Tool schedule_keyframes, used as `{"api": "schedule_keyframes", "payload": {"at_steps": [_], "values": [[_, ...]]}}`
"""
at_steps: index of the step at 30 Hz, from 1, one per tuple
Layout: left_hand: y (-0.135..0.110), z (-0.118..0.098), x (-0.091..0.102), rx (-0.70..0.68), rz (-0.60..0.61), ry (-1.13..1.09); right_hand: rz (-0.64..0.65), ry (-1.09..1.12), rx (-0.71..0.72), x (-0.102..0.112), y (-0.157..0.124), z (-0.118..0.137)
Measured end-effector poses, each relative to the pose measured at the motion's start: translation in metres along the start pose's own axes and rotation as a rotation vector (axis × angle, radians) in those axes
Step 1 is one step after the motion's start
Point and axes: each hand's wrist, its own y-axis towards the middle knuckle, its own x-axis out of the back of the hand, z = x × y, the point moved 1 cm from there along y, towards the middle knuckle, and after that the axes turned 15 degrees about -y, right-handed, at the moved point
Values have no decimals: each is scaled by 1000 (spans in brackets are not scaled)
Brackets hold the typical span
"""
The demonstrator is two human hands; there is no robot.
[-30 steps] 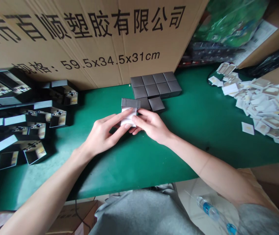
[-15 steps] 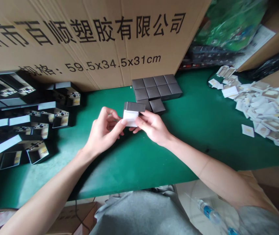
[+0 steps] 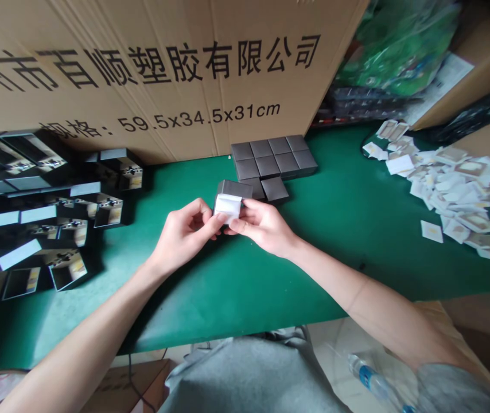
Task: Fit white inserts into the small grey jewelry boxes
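Note:
Between my two hands is a small dark box [image 3: 234, 188] with a white insert [image 3: 228, 205] at its near side. My left hand [image 3: 187, 232] grips the box from the left, its thumb on the lower edge of the white piece. From the right, my right hand [image 3: 266, 228] holds the same box, thumb against the white insert's lower right corner. The fingers beneath are partly hidden. Just beyond the box, a block of closed dark boxes [image 3: 273, 158] sits on the green table [image 3: 228, 287].
Rows of open dark boxes [image 3: 68, 269] stand at the left. A heap of white inserts [image 3: 455, 183] lies at the right, one loose insert [image 3: 432, 231] at its near side. Behind stands a large printed carton [image 3: 210, 126]. A plastic bottle [image 3: 368, 376] is below the table's edge.
My right thumb has shifted left and down along the white insert, which now looks tilted. The box stays between both hands. The whole view has shifted slightly.

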Motion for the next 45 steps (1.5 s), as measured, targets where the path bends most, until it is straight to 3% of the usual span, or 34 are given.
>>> {"api": "schedule_keyframes", "payload": {"at_steps": [24,30,40,45], "values": [[0,0,1,13,4,100,-27,-99,94,-2,-2,0],[1,-1,-1,39,9,38,-63,-92,64,-4,-2,1],[4,-4,-1,53,-61,29,-18,-97,71,-3,-2,3],[3,-5,-2,79,-19,54,-9,-108,106,-2,-1,-1]]}}
